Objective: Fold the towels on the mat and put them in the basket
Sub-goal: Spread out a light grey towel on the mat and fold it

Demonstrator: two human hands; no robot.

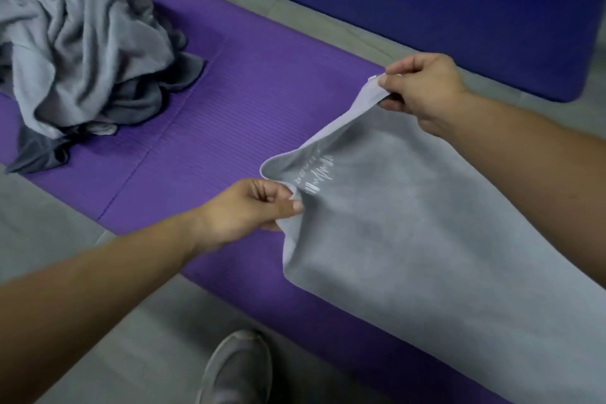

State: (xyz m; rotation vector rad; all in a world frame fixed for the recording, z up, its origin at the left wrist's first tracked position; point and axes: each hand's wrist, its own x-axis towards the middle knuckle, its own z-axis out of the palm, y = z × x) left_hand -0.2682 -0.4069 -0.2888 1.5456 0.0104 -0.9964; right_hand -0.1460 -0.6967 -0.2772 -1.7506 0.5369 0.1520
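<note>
The long purple ribbed foam mat point(229, 115) runs across the pale grey tiled floor point(49, 226) and fills most of the view, with a darker blue padded mat point(442, 16) lying apart from it at the top right. Over the purple mat's near right part hangs the light grey microfibre towel point(410, 239), one short edge lifted and stretched between both hands while the rest trails toward the lower right and out of frame. At the far left end of the mat sits a rumpled heap of grey towels point(82, 43), light ones on top and darker ones beneath, none of it folded. The right hand point(423, 88) holds the farther corner, thumb and curled fingers clamped together on the hem; the left hand point(249, 210) pinches the nearer corner the same way, thumb pressed on the cloth. A grey shoe point(236, 367) stands on the floor at the bottom edge, and a small white printed logo point(314, 180) shows on the towel close to the left hand. The picture is soft, so the held towel may already be doubled once, but I cannot tell. No basket is in view and no folded towel shows, so I judge the task to be early: this towel is only being squared up for folding, and the whole heap is left to do
</note>
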